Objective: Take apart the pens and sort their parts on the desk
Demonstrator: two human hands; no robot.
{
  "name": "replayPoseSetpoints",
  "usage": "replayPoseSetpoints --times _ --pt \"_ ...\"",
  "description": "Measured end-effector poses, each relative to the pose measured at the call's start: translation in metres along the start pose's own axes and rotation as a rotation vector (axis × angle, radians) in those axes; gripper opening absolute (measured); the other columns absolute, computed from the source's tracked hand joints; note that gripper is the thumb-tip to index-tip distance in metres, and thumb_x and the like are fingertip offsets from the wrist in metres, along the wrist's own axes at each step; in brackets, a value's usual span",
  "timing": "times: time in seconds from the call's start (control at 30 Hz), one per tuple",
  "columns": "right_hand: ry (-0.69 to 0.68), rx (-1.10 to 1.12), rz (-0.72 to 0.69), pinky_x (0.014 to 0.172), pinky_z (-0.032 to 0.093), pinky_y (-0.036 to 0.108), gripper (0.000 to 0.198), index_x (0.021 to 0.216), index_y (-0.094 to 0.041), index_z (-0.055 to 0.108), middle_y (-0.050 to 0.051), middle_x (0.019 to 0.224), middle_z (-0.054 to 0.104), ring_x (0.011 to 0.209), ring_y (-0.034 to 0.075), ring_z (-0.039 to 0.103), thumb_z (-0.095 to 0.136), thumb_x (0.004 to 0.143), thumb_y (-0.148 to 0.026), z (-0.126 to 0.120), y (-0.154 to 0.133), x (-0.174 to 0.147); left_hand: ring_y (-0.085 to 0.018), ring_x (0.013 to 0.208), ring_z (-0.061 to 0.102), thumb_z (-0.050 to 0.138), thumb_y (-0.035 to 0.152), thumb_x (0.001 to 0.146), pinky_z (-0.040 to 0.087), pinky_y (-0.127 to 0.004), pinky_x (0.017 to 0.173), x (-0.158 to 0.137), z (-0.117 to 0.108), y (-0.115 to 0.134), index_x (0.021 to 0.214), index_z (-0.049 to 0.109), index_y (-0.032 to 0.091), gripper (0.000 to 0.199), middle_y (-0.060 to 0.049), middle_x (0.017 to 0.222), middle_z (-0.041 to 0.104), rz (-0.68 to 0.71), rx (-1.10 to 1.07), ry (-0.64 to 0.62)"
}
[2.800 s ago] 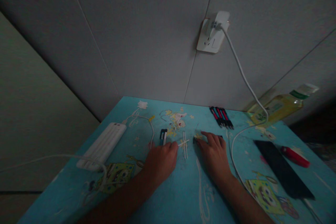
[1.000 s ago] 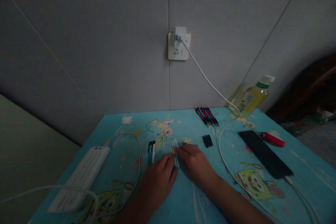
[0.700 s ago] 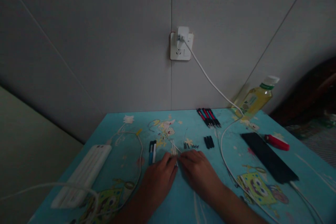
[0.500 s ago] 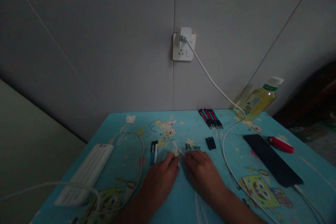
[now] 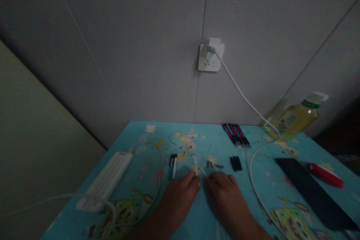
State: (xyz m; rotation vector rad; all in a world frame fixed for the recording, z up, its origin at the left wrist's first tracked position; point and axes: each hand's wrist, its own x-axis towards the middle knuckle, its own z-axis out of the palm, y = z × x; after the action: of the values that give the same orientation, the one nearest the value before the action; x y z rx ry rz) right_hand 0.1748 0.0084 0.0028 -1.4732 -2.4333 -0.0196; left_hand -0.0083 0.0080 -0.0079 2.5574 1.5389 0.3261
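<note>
Thin white pen refills [image 5: 196, 165] lie close together at the middle of the table, one slanting across the others. My left hand [image 5: 180, 197] rests at their lower ends, fingers curled and pressed together; what they hold, if anything, is hidden. My right hand [image 5: 225, 193] pinches the near end of the slanted refill with thumb and forefinger. Left of the refills lie blue and white pen barrels [image 5: 173, 167] with black ends. Small dark pen parts [image 5: 214, 165] lie beyond my right hand, and several black grip sleeves [image 5: 235, 163] sit farther right.
Several red, blue and black pens [image 5: 236, 135] lie at the back. A white power strip [image 5: 105, 182] and cable are on the left. To the right are a tilted yellow drink bottle [image 5: 298, 118], a dark flat slab [image 5: 315, 191], a red-handled object [image 5: 324, 175] and a charging cable [image 5: 251, 174].
The camera view has turned slightly left, so everything appears farther right. Both hands keep nearly the same pose beside the refills.
</note>
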Motion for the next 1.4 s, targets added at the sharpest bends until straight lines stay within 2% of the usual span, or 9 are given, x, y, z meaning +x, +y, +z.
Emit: replayPoseSetpoints --times 0.23,0.53,0.67,0.9,1.07,1.4 --pt "-0.016 0.181 -0.051 0.081 0.043 0.039 0.016 0.102 -0.023 0.068 0.005 0.096 0.065 0.088 0.022 0.059 0.055 0.096 -0.017 0.000 -0.003 -0.002 -0.018 0.084 0.068 0.050 0.011 0.097 0.057 -0.030 0.073 -0.001 -0.002 -0.002 0.116 0.059 0.024 0.025 -0.002 0.111 0.064 0.042 0.017 -0.004" --pt "-0.014 0.354 -0.062 0.087 0.046 0.040 0.019 0.103 -0.024 0.069 0.005 0.102 0.066 0.094 0.022 0.060 0.055 0.095 -0.016 -0.003 0.000 0.000 -0.018 0.082 0.067 0.050 0.015 0.098 0.055 -0.029 0.071 0.001 -0.005 0.001 0.108 0.061 0.023 0.017 -0.001 0.106 0.064 0.025 0.014 -0.019" --pt "-0.013 0.414 -0.100 0.089 0.046 0.039 0.023 0.109 -0.027 0.069 0.003 0.104 0.068 0.097 0.022 0.061 0.056 0.094 -0.015 -0.007 -0.001 0.001 -0.017 0.079 0.067 0.047 0.015 0.099 0.054 -0.028 0.068 0.001 -0.004 0.000 0.104 0.061 0.022 0.017 -0.001 0.104 0.064 0.029 0.000 -0.030" --pt "-0.035 0.418 -0.126 0.090 0.046 0.039 0.026 0.113 -0.027 0.068 0.003 0.107 0.069 0.098 0.022 0.061 0.054 0.095 -0.014 -0.011 -0.003 0.000 -0.017 0.081 0.066 0.050 0.015 0.097 0.053 -0.027 0.069 0.000 -0.009 0.002 0.104 0.059 0.022 0.013 -0.001 0.105 0.063 0.018 -0.018 -0.030" --pt "-0.063 0.408 -0.130 0.087 0.045 0.038 0.024 0.112 -0.027 0.068 0.003 0.102 0.070 0.094 0.021 0.061 0.053 0.097 -0.016 -0.014 -0.004 0.000 -0.017 0.082 0.065 0.049 0.015 0.097 0.053 -0.028 0.068 0.002 -0.013 0.003 0.102 0.058 0.022 0.012 -0.001 0.103 0.062 0.015 -0.013 -0.049" --pt "-0.080 0.344 -0.152 0.088 0.043 0.039 0.024 0.115 -0.026 0.065 0.003 0.105 0.069 0.094 0.021 0.060 0.054 0.097 -0.016 -0.017 -0.007 -0.003 -0.018 0.086 0.066 0.046 0.014 0.097 0.053 -0.028 0.071 0.002 -0.019 0.003 0.113 0.058 0.024 0.022 -0.003 0.111 0.061 -0.006 -0.065 -0.057"
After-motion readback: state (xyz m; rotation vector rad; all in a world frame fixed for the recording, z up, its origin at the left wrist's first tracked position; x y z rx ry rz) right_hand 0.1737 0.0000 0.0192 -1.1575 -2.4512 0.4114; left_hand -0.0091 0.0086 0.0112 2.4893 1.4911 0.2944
